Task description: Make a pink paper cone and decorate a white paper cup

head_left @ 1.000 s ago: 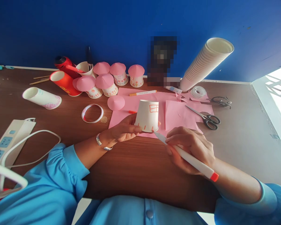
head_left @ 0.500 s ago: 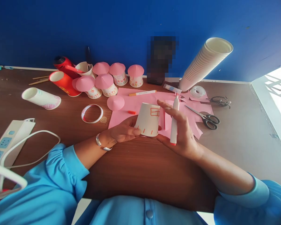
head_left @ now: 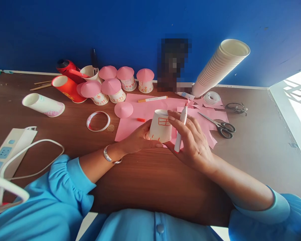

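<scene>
An upside-down white paper cup (head_left: pixel 160 129) is held over the table, with a red window drawn on its side and short red strokes near its lower rim. My left hand (head_left: pixel 141 138) grips the cup from the left, thumb along the bottom edge. On the other side, my right hand (head_left: pixel 192 139) holds an uncapped red marker (head_left: pixel 182 127), tip up, while its fingers touch the cup. Below the cup lie pink paper sheets (head_left: pixel 135 125) and a red marker cap (head_left: pixel 140 119). A pink paper cone (head_left: pixel 123 109) sits on the sheet.
Several small cups with pink cone roofs (head_left: pixel 111 87) stand at the back left. Scissors (head_left: pixel 222 126), a tape roll (head_left: pixel 212 98) and a tall cup stack (head_left: pixel 222 67) are on the right. A tape ring (head_left: pixel 98 121) and a power strip (head_left: pixel 10 150) lie left.
The cup has turned and tilted, so its window has shifted left and its base shows more. My left thumb has slid right along the rim. The marker has tilted.
</scene>
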{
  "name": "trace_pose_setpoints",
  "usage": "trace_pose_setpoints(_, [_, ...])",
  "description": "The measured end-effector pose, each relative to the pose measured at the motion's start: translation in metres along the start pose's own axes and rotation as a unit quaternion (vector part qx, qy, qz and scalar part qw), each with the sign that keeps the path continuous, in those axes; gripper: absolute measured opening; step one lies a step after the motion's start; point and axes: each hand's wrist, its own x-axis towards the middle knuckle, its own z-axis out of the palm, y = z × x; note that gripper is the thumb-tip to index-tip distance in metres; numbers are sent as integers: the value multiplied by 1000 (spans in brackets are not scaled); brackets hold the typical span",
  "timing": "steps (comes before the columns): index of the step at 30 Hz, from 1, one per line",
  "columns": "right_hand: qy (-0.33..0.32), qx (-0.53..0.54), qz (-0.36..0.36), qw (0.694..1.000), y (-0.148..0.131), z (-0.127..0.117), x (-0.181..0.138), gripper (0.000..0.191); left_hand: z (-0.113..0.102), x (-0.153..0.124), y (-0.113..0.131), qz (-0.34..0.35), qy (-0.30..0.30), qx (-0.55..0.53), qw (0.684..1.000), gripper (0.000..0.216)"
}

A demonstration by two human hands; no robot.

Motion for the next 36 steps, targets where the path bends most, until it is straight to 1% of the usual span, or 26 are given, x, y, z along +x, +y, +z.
trace_pose_setpoints(2, [15,22,-4,1000,0,-2,2,77,-3,-1,-3,2,12,-1,1000,63])
trace_pose_setpoints(4, [59,52,-7,997,0,-6,4,78,-6,-1,-6,5,28,-6,1000,62])
trace_pose_setpoints(5, [82,68,-10,994,-1,-9,5,74,-7,-1,-7,4,34,-10,999,63])
trace_pose_setpoints(6, [98,83,-16,992,-2,-13,6,66,-8,-1,-8,2,38,-18,999,64])
trace_pose_setpoints(8, [114,104,-41,987,-5,-22,6,46,-9,-2,-9,5,36,-40,999,66])
trace_pose_setpoints(10, [104,98,-72,987,-9,-31,6,32,-9,-2,-7,4,32,-57,998,62])
trace_pose_setpoints(13, [78,90,-82,989,-15,-37,8,23,-8,-2,-5,3,31,-65,997,55])
trace_pose_setpoints(18, [75,151,-44,985,-21,-27,7,24,-7,-2,-4,13,31,-69,997,59])
trace_pose_setpoints(22, [91,132,-79,984,-20,-18,1,23,-8,-2,-4,12,18,-57,998,59])
trace_pose_setpoints(25, [95,120,-93,984,-19,-15,-3,19,-8,-2,-4,11,11,-51,999,60])
trace_pose_setpoints(28, [98,116,-92,984,-18,-14,-3,17,-9,-2,-3,10,5,-51,999,59])
trace_pose_setpoints(36, [94,115,-88,985,-17,-15,-3,20,-8,-3,-2,7,7,-39,999,59])
